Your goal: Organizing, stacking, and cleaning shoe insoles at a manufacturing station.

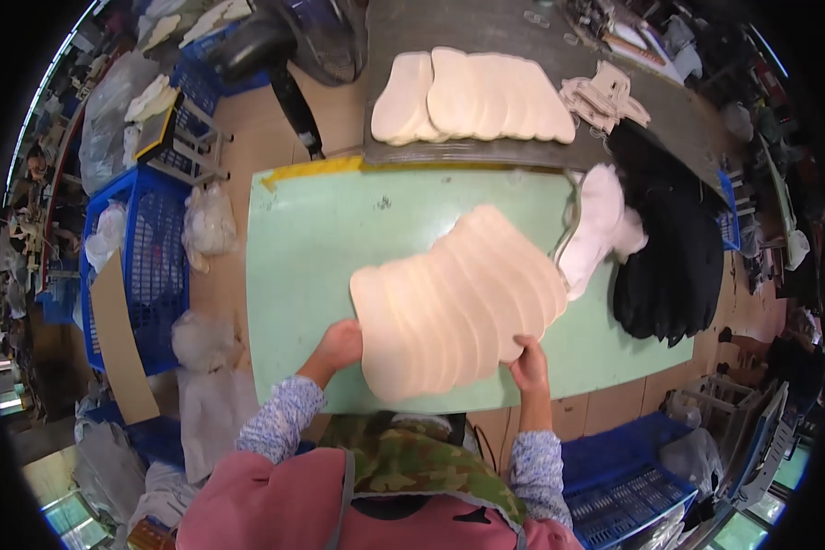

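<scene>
L hand at L edge of fanned cream pcs over green tabletop; can't tell if its fingers clamp. R hand pinches pcs' lower R edge, thumb on top. From here I see 2nd cream stack on dark tabletop beyond, black pile to R.

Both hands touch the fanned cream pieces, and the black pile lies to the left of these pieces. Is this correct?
Not quite: the head view shows the black pile to the right of the fanned cream pieces. The left hand and right hand do touch them.
</scene>
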A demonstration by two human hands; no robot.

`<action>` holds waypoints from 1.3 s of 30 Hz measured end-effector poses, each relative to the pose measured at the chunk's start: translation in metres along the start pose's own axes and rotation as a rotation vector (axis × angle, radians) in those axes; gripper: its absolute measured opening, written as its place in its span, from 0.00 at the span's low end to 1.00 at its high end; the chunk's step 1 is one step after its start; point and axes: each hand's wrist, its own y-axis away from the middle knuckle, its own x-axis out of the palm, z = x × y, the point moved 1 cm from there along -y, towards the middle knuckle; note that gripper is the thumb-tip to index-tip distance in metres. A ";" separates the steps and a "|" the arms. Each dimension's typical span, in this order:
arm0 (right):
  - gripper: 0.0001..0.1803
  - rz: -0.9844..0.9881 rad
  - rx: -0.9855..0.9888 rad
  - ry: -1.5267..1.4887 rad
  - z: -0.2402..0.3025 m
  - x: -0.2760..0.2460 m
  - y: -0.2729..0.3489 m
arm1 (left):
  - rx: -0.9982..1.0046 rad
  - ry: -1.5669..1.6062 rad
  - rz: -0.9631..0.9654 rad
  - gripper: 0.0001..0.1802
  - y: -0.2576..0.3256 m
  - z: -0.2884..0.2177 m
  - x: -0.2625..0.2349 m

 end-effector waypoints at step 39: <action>0.18 -0.058 -0.407 0.317 0.220 0.161 -0.233 | 1.077 -1.891 -0.430 0.30 -0.221 -0.212 0.198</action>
